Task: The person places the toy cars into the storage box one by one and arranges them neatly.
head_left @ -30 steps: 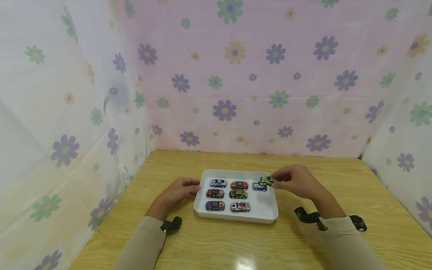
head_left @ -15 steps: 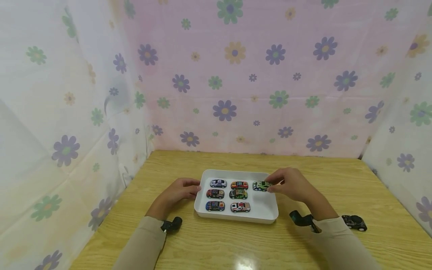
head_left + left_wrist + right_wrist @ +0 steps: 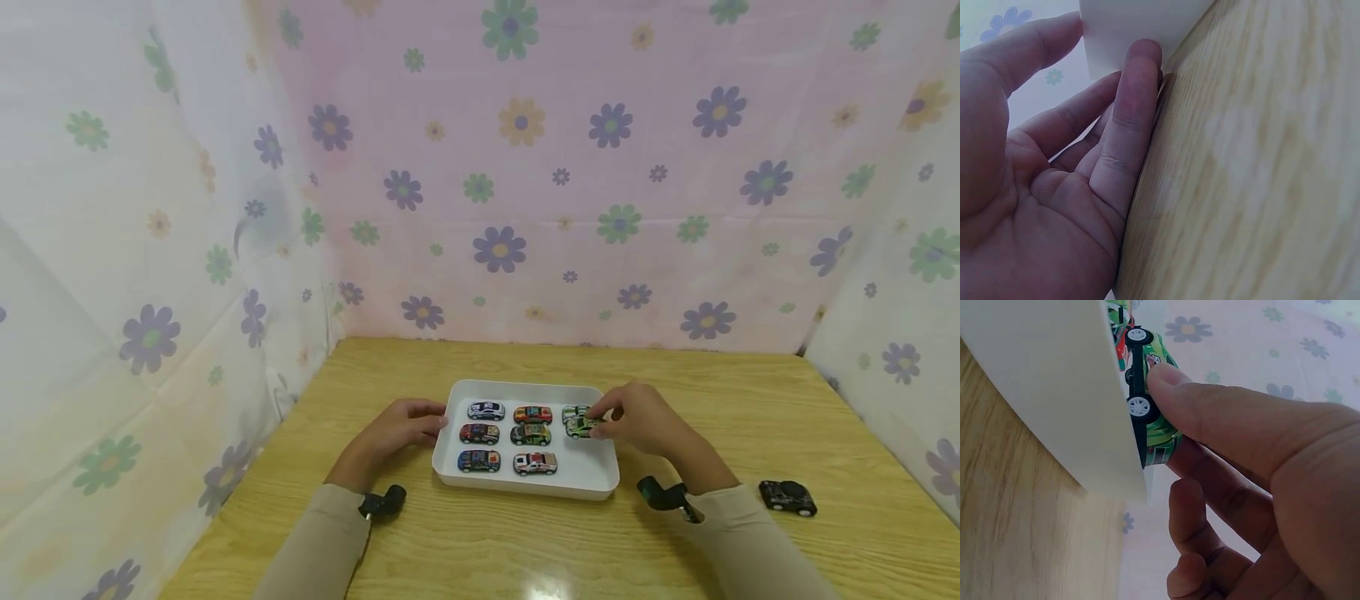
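A white tray [image 3: 525,487] on the table carries several small toy cars. My left hand [image 3: 397,429] rests at its left end, and in the left wrist view the fairly straight fingers [image 3: 1132,115] touch the outer wall. Between thumb and fingers, my right hand [image 3: 647,421] pinches a green toy car [image 3: 1161,432] inside the tray's right part. Right behind it sits a white and green toy car [image 3: 573,411], partly covered by the fingers. Whether the green car touches the tray floor I cannot tell.
Two columns of toy cars stand in the tray's left and middle, among them a red-yellow car [image 3: 532,414] and a white-red car [image 3: 535,463]. A black toy car [image 3: 787,497] stands on the wooden table [image 3: 480,550] beside the right forearm. Flowered curtains [image 3: 555,250] enclose the table.
My right hand has brought the green toy car from above the tray's back right corner forward and down, now in front of the white and green car. The left hand stays in place.
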The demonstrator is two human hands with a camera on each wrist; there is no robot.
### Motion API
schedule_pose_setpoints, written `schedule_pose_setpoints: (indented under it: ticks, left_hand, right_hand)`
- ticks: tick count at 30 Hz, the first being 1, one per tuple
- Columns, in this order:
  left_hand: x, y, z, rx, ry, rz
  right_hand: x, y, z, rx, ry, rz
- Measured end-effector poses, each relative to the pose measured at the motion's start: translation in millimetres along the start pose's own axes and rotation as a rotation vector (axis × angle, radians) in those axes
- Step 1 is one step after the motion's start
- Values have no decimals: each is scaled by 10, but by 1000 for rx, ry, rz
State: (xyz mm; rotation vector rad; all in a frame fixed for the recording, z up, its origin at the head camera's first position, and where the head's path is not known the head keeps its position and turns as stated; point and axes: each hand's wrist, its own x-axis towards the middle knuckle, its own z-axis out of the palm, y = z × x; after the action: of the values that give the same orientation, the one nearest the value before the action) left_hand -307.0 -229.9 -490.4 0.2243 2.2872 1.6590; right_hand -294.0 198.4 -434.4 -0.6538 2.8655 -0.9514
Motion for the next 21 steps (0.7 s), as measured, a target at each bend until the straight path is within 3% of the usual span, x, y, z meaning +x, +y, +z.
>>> schedule_pose_setpoints:
  ticks: [4, 21]
  left_hand:
    - [9, -7, -3, 3, 2, 2]
    - [23, -23, 5, -8, 5, 3]
  right_hand:
    - [11, -9, 38, -11, 8, -20]
    - [35, -70, 152, -75, 2, 58]
